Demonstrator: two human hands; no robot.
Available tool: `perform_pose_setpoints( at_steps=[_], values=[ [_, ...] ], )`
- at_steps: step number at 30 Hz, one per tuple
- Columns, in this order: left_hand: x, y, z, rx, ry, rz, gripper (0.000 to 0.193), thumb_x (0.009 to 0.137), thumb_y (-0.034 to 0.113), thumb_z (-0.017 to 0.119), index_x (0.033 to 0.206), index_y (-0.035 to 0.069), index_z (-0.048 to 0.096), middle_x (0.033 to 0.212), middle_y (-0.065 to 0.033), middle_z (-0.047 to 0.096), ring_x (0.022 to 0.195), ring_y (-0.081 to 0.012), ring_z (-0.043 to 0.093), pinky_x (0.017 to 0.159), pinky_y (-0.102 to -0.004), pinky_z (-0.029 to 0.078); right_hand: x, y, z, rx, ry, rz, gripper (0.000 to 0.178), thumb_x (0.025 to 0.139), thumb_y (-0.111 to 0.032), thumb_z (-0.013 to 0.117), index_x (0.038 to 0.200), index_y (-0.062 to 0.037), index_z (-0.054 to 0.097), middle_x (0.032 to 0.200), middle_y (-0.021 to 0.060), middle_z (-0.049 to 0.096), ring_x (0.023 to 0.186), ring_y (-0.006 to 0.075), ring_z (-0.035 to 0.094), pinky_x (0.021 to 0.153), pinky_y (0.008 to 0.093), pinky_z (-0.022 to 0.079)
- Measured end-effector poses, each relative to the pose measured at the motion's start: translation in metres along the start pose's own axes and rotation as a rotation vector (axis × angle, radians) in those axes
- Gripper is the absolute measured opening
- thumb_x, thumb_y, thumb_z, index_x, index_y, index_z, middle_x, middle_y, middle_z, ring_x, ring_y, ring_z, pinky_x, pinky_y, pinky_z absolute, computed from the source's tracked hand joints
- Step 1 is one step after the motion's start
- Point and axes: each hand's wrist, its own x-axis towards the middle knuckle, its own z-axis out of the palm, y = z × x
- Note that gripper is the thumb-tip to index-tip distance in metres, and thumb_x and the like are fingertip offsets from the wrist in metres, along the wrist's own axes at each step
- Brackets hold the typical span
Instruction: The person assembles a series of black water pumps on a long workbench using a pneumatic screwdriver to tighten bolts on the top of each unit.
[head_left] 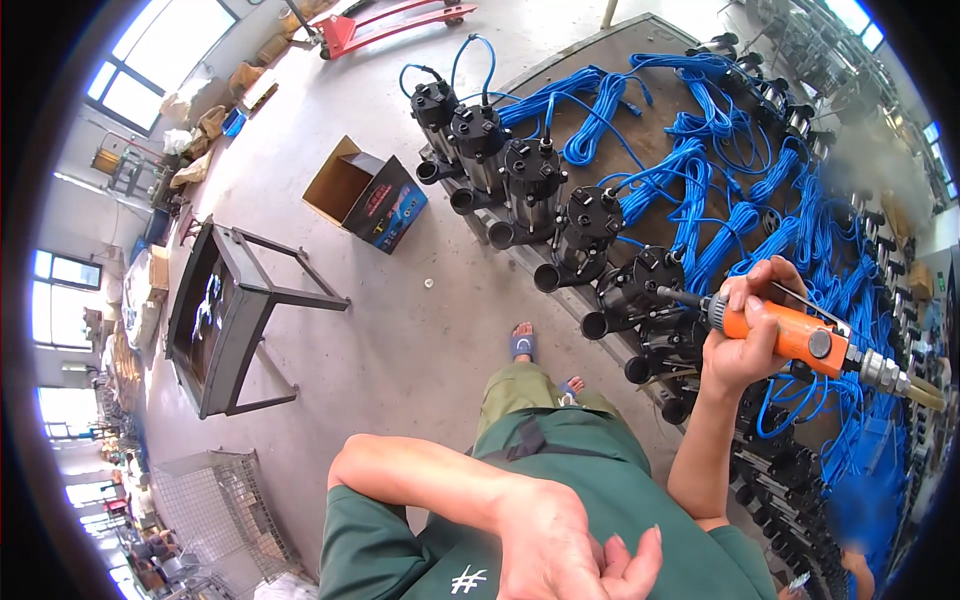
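Right hand (745, 335) grips an orange pneumatic screwdriver (790, 335) at a black pump (640, 285); left hand (565, 540) loosely open, empty; open cardboard box (365, 192) on the floor.

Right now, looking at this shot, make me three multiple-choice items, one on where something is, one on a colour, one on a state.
1. Where does the open cardboard box sit?
A. on the floor
B. on the pallet
C. on the metal stand

2. What colour are the cables coiled behind the pumps?
A. red
B. blue
C. yellow

3. What is the right hand doing?
A. hanging empty
B. resting on a pump
C. gripping the orange tool

Answers:
1 A: it lies on bare concrete, left of the pumps.
2 B: every coil is bright blue.
3 C: the fingers wrap around the tool's orange body, while the left hand is empty near the green shirt.
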Motion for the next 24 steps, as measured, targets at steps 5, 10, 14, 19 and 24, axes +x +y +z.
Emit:
perform_pose_setpoints(
  at_steps=[5, 10, 14, 19, 24],
  values=[
    [-0.002, 0.007, 0.000, 0.036, 0.068, -0.104, 0.033, 0.066, 0.000, 0.053, 0.037, 0.011, 0.043, 0.048, 0.0030, 0.062, 0.051, -0.0036, 0.055, 0.061, -0.0174, 0.036, -0.005, -0.002, -0.005, -0.033, 0.022, 0.023, 0.043, 0.073, 0.000, 0.053, 0.115, 0.0066, 0.057, 0.091, 0.0132, 0.060, 0.063, 0.0149, 0.054, 0.061, 0.0283, 0.047],
    [0.007, -0.020, 0.023, -0.037, 0.274, -0.095, 0.037, 0.087, -0.005, 0.063, 0.053, 0.002, 0.052, 0.047, -0.0058, 0.052, 0.061, -0.0167, 0.070, 0.102, -0.0255, 0.052, -0.007, 0.008, -0.016, -0.055, 0.038, 0.037, 0.045, 0.073, 0.001, 0.052, 0.118, 0.0051, 0.057, 0.092, 0.0125, 0.060, 0.064, 0.0155, 0.056, 0.062, 0.0291, 0.048],
    [-0.004, -0.002, 0.009, -0.066, 0.208, -0.182, 0.029, 0.073, -0.001, 0.057, 0.045, 0.005, 0.051, 0.049, -0.0031, 0.059, 0.056, -0.0117, 0.063, 0.076, -0.0205, 0.044, -0.004, 0.034, -0.029, -0.102, -0.094, 0.080, 0.042, 0.078, 0.003, 0.052, 0.121, 0.0040, 0.054, 0.095, 0.0116, 0.059, 0.070, 0.0150, 0.057, 0.067, 0.0294, 0.051],
    [0.006, -0.035, 0.014, -0.132, 0.244, -0.120, 0.036, 0.086, -0.008, 0.061, 0.053, 0.003, 0.053, 0.047, -0.0054, 0.053, 0.063, -0.0152, 0.071, 0.107, -0.0265, 0.048, -0.011, 0.053, -0.031, -0.201, -0.142, 0.110, 0.039, 0.079, 0.001, 0.053, 0.117, 0.0032, 0.056, 0.096, 0.0109, 0.060, 0.072, 0.0143, 0.058, 0.067, 0.0286, 0.050],
    [0.007, -0.044, 0.017, -0.156, 0.268, -0.084, 0.036, 0.086, -0.009, 0.061, 0.053, 0.003, 0.053, 0.047, -0.0057, 0.053, 0.061, -0.0151, 0.069, 0.111, -0.0284, 0.045, -0.013, 0.063, -0.037, -0.233, -0.239, 0.071, 0.038, 0.081, 0.000, 0.055, 0.118, 0.0024, 0.056, 0.096, 0.0106, 0.060, 0.072, 0.0133, 0.058, 0.066, 0.0274, 0.050]
  ],
)
